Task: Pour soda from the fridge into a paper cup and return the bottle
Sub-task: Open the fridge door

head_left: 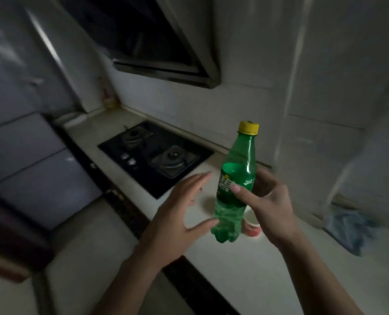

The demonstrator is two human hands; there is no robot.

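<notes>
A green plastic soda bottle (235,185) with a yellow cap on it is held nearly upright above the white counter, about half full. My right hand (266,205) grips it around the label, thumb across the front. My left hand (179,212) hovers just left of the bottle with fingers spread, its thumb tip close to the bottle's base; I cannot tell whether it touches. A paper cup (252,223), white with a red lower part, stands on the counter behind the bottle, partly hidden by it and by my right hand.
A black two-burner gas hob (154,155) is set into the white counter (245,269), with a range hood (157,42) above it. A blue cloth (352,226) lies at the right. Small bottles (108,96) stand in the far corner. Grey cabinets fill the left.
</notes>
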